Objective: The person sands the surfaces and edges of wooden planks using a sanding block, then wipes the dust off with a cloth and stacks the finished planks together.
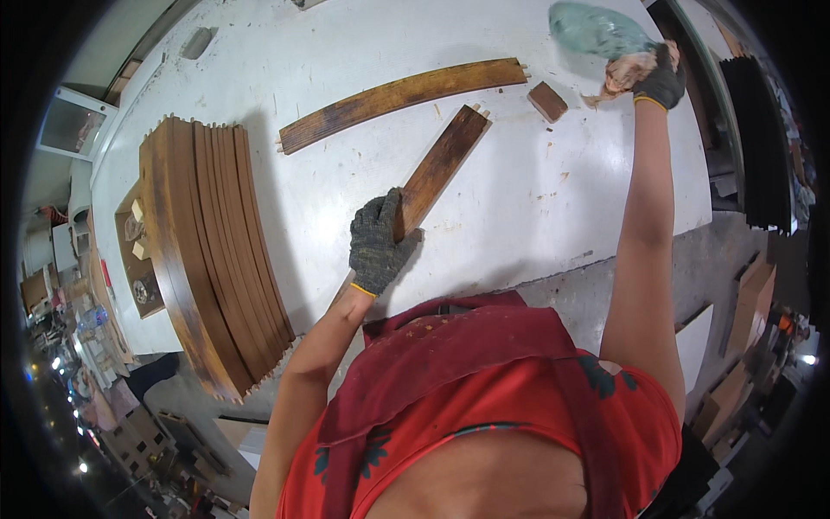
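Observation:
My left hand (pixel 378 245), in a dark grey knitted glove, is closed round the near end of a brown-stained wooden slat (pixel 443 166) with dowel pegs at its far end. The slat lies aslant on the white tabletop, its near end hidden by the glove. Far out to the right, my gloved right hand (pixel 662 85) grips a crumpled tan rag (pixel 629 74). Right beyond the rag is a pale green, see-through plastic item (pixel 596 31); blur hides whether it is a bottle or a bag. Past the held slat lies a longer curved slat (pixel 402 97), also pegged.
A small brown block (pixel 547 101) sits between the curved slat and the rag. To the left, several curved wooden slats stand in a row (pixel 216 259), beside an open box (pixel 137 216) with small pieces inside. A grey object (pixel 200 42) lies at the far left.

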### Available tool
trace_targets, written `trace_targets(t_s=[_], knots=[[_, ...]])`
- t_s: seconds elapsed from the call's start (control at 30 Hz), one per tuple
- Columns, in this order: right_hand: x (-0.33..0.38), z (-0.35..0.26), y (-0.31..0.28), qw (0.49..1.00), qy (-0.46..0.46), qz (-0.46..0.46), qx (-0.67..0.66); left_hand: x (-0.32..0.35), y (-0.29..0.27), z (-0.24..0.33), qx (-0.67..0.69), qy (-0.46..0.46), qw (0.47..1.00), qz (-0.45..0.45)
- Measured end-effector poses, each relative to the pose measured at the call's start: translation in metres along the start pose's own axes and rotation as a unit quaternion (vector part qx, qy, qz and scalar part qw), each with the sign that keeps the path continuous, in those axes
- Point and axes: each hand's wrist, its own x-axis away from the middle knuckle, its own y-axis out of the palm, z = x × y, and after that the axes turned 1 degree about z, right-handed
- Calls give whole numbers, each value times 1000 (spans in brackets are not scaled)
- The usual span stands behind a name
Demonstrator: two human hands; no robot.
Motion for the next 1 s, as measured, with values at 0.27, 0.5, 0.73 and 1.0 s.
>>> trace_targets(t_s=[0.27,0.5,0.73,1.0], knots=[[0,-1,-34,362,-234,-331,839,0,0,-2,-1,3,1000,-6],[-40,8,-52,638,-103,-237,725,-2,0,-2,-8,23,1000,1],[-3,-13,26,862,-221,-133,436,-1,0,0,-16,18,1000,7],[25,-16,57,765,-290,-246,519,1,-1,-1,10,9,1000,3]])
